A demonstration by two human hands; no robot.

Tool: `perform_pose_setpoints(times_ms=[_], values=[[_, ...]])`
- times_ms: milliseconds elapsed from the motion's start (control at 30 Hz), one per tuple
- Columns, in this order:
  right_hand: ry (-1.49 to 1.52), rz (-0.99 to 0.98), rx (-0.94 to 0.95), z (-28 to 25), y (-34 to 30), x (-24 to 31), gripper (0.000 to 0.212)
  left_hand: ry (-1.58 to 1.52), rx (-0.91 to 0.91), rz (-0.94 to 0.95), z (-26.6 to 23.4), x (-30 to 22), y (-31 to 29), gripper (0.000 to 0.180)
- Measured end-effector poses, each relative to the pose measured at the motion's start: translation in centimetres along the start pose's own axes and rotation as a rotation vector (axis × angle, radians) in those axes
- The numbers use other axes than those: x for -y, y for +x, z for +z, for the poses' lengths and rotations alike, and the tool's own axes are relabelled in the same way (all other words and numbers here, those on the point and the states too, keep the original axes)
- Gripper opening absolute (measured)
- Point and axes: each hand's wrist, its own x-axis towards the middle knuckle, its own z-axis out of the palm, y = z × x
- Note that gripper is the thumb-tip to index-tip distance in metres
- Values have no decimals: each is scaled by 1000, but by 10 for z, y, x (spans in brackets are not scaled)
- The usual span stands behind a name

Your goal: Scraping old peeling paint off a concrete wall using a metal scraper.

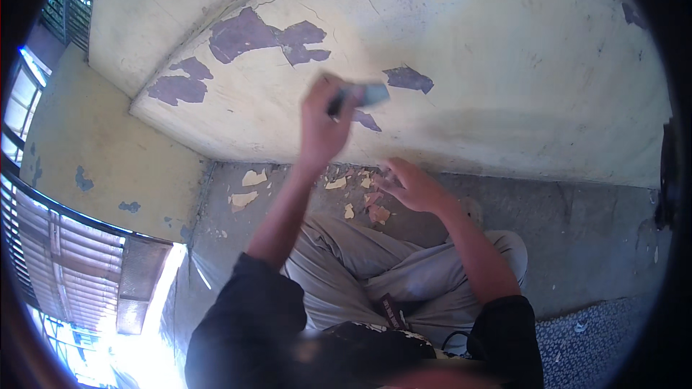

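My left hand (324, 119) is raised against the cream wall (504, 115), its fingers closed around what looks like a putty knife (373, 94). The tool has a dark handle and a flat grey blade, both smeared by motion. Its blade points right, close to a bare purplish patch (409, 79) in the paint. Lower and to the right, my right hand (417, 186) hovers near the foot of the wall, fingers loosely apart and holding nothing visible. Beneath the hands, broken paint flakes (377, 213) lie on the grey floor (569, 238).
Crossed legs in light trousers (346, 252) fill the floor in front of me. More bare patches (245, 34) mark the wall's upper left. A side wall (130, 166) and a louvred shutter (76, 252) stand at left. A patterned mat (591, 338) lies at lower right.
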Motion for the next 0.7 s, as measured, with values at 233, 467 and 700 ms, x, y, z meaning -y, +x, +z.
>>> perform_pose_setpoints(times_ms=[233,467,700], values=[[672,4,-534,4,12,14,38,-380,1,-441,80,14,-126,14],[531,225,-430,24,15,-24,32,-373,15,-527,104,52,-167,15],[301,183,-594,-16,17,-5,24,-523,361,-525,71,57,-154,22]])
